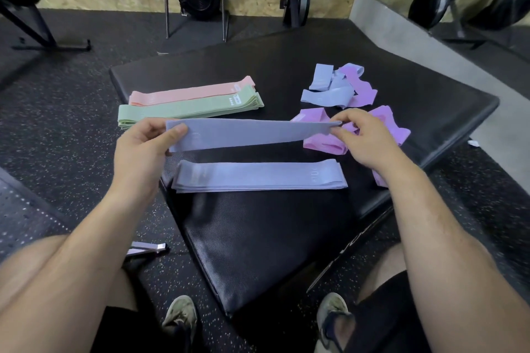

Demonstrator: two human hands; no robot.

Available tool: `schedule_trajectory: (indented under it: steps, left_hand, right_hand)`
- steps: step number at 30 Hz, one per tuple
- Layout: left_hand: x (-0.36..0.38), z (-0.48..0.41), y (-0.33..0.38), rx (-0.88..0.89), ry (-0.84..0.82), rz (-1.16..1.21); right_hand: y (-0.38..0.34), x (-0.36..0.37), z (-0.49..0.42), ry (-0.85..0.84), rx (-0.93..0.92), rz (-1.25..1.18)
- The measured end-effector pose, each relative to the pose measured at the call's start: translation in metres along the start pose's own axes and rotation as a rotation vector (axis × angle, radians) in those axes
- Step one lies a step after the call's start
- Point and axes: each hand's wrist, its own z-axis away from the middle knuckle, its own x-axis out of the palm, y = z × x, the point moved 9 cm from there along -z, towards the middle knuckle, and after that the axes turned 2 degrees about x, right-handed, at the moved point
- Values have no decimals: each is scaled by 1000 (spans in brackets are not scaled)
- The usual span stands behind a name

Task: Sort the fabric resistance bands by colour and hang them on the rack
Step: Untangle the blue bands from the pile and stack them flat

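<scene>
On the bench (pixel 286 252) nearest me lies the periwinkle stack (pixel 258 176), long axis left to right, and just beyond, parallel above it, I hold another periwinkle band (pixel 252 133), my left hand (pixel 143 149) and right hand (pixel 364 140) each pinching an end, with the green stack (pixel 189 109) and the unsorted heap (pixel 341 89) farther off.

We can't read any txt for sure: white label (pixel 237 99) on green bands (pixel 183 110) is blurred, w/ four white dots beside it, & faint prints on held blue band (pixel 243 133) & blue stack (pixel 258 178) are illegible.
</scene>
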Motion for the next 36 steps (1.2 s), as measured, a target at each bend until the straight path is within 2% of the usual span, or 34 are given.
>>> schedule_trajectory:
  steps: [3, 7, 11, 17, 23, 30, 36]
  left_hand:
    - [-5, 0, -3, -28, -5, -52]
    - [-12, 7, -11, -84, -4, -151]
    - [-16, 14, -17, -124, -9, -240]
    - [-18, 21, -16, -31, 26, -504]
    - [-11, 28, -16, 30, 10, -679]
    - [1, 31, -7, 190, -30, -885]
    - [5, 31, -7, 252, -62, -1015]
  right_hand:
    - [-1, -7, 10, -20, 38, -203]
    - [1, -10, 25, -71, 88, -274]
    - [12, -7, 36, -85, 150, -252]
    - [18, 5, 54, -141, 199, -200]
    - [18, 14, 58, -136, 162, -89]
    - [18, 18, 57, -107, 85, 112]
    - [6, 12, 56, -45, 23, 98]
